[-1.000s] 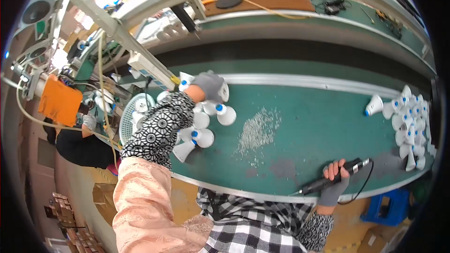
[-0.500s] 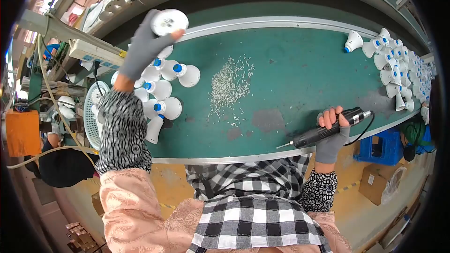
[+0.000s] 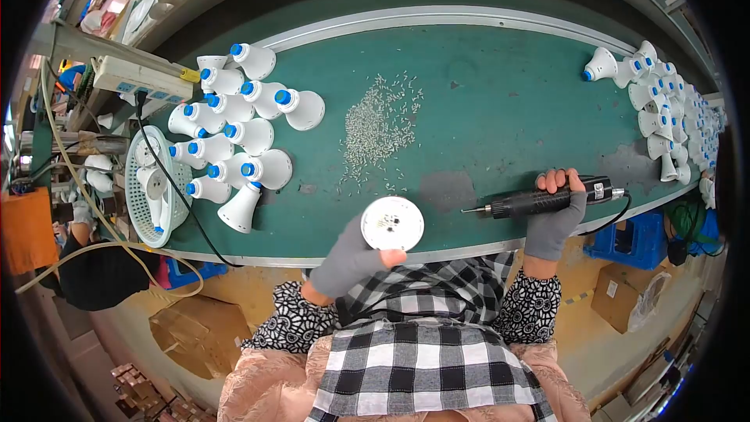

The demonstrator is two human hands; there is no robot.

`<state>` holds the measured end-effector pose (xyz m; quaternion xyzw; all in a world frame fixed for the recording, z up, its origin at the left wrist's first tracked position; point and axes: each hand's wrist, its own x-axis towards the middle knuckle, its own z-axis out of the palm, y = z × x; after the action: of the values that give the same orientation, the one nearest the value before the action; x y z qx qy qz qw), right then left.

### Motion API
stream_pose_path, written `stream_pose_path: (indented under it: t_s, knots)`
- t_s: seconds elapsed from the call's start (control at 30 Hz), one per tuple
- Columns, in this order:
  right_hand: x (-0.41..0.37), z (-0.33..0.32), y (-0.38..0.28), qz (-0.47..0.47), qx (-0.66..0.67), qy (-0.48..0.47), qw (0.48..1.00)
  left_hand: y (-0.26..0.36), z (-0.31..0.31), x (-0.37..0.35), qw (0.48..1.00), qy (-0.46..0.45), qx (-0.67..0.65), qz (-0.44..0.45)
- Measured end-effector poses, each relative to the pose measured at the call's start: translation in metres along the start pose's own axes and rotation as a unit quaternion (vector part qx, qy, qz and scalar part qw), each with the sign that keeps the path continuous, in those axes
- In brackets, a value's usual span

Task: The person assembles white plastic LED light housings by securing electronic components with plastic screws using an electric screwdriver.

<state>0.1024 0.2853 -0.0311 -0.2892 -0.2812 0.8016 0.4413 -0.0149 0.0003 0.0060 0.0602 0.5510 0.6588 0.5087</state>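
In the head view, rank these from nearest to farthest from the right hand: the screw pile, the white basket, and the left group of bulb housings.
1. Screw pile: mid-belt, to the left of the right hand and further out on the belt.
2. Left group of bulb housings: further left on the belt.
3. White basket: at the belt's far left end, beyond the housings.

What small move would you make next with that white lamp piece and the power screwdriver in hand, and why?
Probably swing the tip of the electric screwdriver leftward onto the lamp housing. The left hand holds that housing with its round face up at the near edge of the belt; the right hand grips the screwdriver, tip pointing at it but not touching.
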Motion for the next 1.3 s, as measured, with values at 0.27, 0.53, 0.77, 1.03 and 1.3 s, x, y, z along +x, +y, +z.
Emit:
stream_pose_path:
  t_s: [0.27, 0.53, 0.77, 1.03, 1.3]
  knots:
    - [-0.006, 0.001, -0.018, 0.031, 0.108, -0.002, 0.994, -0.006, 0.027, 0.012, 0.991, -0.107, 0.071, 0.026]
    - [-0.016, 0.019, -0.028, 0.074, 0.195, -0.011, 0.978, -0.006, 0.037, 0.021, 0.975, -0.213, 0.005, 0.066]
    - [-0.02, 0.026, -0.025, 0.073, 0.18, -0.008, 0.981, 0.0, 0.035, 0.02, 0.975, -0.199, 0.063, 0.08]
    - [-0.021, 0.031, -0.029, 0.048, 0.173, -0.025, 0.983, 0.009, 0.037, 0.013, 0.932, -0.1, 0.311, 0.158]
    - [-0.025, 0.041, -0.03, 0.028, 0.152, -0.063, 0.986, 0.007, 0.041, 0.013, 0.901, -0.085, 0.375, 0.203]
